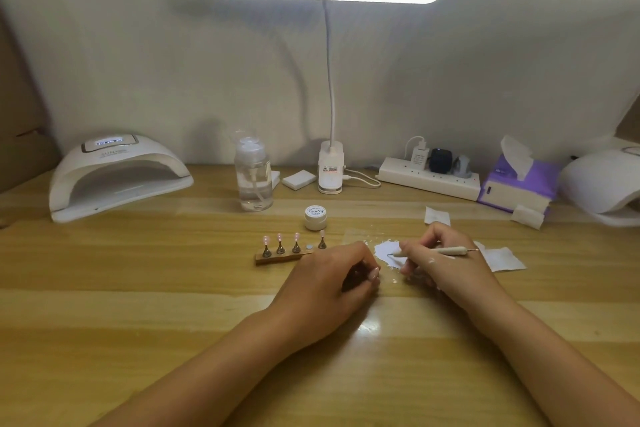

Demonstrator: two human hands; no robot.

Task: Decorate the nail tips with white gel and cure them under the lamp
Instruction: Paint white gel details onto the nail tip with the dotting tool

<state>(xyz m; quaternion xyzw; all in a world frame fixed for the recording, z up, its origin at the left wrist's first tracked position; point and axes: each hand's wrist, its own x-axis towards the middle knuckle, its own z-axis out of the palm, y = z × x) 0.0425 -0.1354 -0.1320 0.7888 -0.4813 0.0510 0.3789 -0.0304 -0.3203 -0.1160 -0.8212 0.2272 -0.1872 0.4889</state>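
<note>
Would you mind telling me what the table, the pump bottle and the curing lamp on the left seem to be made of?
Table: wood or wood-look laminate, glossy; pale grain bands and a bright glare patch show.
Pump bottle: clear plastic, probably; liquid and dip tube show through.
Curing lamp: smooth white plastic, likely; moulded arched shell with soft sheen.

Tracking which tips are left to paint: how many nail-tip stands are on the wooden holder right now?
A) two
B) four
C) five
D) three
B: four nail-tip stands sit on the wooden holder, with one bare slot between the third and fourth from the left.
</note>
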